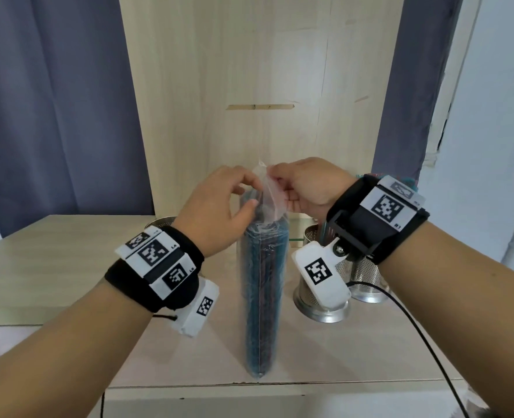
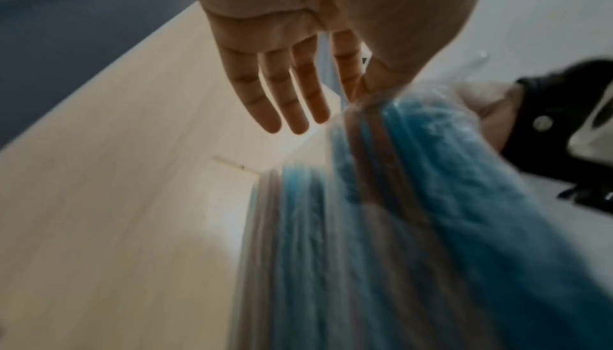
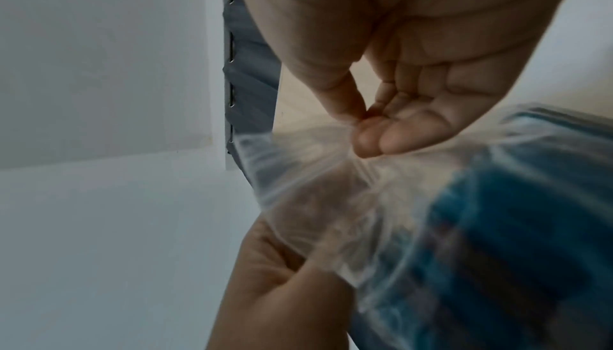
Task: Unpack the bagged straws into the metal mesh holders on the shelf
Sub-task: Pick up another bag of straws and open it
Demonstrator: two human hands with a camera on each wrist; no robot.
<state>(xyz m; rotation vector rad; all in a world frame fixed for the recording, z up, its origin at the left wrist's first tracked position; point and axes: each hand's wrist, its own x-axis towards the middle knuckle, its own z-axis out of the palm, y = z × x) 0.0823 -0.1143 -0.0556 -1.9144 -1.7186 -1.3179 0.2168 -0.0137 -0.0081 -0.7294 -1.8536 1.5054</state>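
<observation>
While the bag of straws (image 1: 261, 285) stands upright on the table (image 1: 68, 267), both hands, right hand (image 1: 307, 185) and left hand (image 1: 219, 206), pinch its clear top, so a sharp tear could topple it and scatter straws short of the mesh holders (image 1: 319, 300).

Little legible. Black-and-white square code markers on white tags (image 1: 156, 260) strapped to the left wrist, at 8 o'clock in the head view; small characters beside them, seemingly "L4" and "L6". Similar markers on the right wrist strap (image 1: 388, 208), at 3 o'clock, with a tiny "R1". Nothing readable in either wrist view.
</observation>
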